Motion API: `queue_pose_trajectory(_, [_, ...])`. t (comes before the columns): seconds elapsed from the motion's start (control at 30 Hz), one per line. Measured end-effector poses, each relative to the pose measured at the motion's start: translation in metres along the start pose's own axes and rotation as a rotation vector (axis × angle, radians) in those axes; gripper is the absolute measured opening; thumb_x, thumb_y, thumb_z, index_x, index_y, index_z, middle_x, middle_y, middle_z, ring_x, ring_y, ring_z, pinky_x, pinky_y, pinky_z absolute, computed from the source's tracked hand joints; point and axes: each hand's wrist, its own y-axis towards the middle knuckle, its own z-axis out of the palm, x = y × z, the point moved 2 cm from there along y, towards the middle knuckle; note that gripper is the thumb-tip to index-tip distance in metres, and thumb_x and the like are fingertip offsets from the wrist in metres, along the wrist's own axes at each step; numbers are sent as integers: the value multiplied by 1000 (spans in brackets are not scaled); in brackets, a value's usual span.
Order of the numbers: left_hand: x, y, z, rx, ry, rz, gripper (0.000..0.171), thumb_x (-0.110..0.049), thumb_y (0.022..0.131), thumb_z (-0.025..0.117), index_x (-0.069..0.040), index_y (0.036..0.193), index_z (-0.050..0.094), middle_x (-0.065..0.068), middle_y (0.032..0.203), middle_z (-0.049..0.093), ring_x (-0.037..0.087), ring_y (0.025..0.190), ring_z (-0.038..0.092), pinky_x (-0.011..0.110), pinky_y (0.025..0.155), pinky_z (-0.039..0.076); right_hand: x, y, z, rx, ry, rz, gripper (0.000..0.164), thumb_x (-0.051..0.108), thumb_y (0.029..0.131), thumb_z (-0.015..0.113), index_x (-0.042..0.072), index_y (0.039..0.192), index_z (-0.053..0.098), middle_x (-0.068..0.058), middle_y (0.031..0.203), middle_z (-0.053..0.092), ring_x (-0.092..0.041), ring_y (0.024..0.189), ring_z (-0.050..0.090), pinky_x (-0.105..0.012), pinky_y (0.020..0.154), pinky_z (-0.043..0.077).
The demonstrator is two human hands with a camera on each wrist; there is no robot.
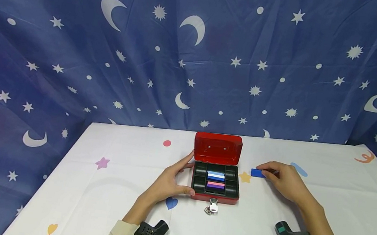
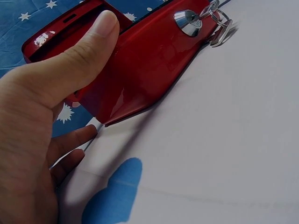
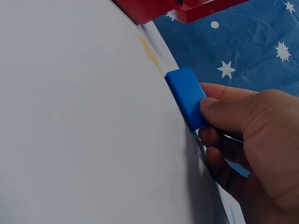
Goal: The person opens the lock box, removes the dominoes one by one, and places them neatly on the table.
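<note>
A red metal cash box (image 1: 199, 197) stands with its lid (image 1: 218, 148) raised. In its black tray (image 1: 232, 187), the middle compartments hold light blue, white and blue blocks (image 1: 215, 176) at the back and pink and purple ones (image 1: 215, 185) in front. My left hand (image 1: 166, 183) holds the box's left side, thumb at the front corner and index finger stretched toward the hinge. To the right of the box, my right hand (image 1: 286, 182) pinches a flat blue block (image 3: 187, 97) between thumb and fingers. The block is at the tabletop; the head view cannot tell whether it touches.
Keys (image 1: 208, 211) hang from the lock (image 1: 213, 203) on the box front. A white cloth (image 1: 120, 203) printed with coloured shapes covers the table. Behind it hangs a blue curtain (image 1: 212, 97) with moons and stars. Both wrists wear black cameras.
</note>
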Motion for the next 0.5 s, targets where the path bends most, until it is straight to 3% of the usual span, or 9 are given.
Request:
queue_pose_trajectory(0.33, [0, 0, 0, 1, -1, 11, 102, -11, 70, 85, -14, 152, 25, 17, 139, 49, 33, 129, 43, 53, 105, 33, -4, -1, 3, -8, -6, 3, 25, 5, 82, 74, 7, 107, 72, -5, 97, 62, -19, 78, 51, -30, 67, 47])
queue_pose_trajectory(0.5, [0, 0, 0, 0, 0, 11, 102, -11, 70, 85, -13, 152, 26, 17, 139, 48, 33, 129, 43, 53, 105, 33, -4, -1, 3, -6, 10, 0, 27, 6, 82, 74, 6, 109, 73, -8, 98, 57, -22, 84, 53, -37, 74, 48])
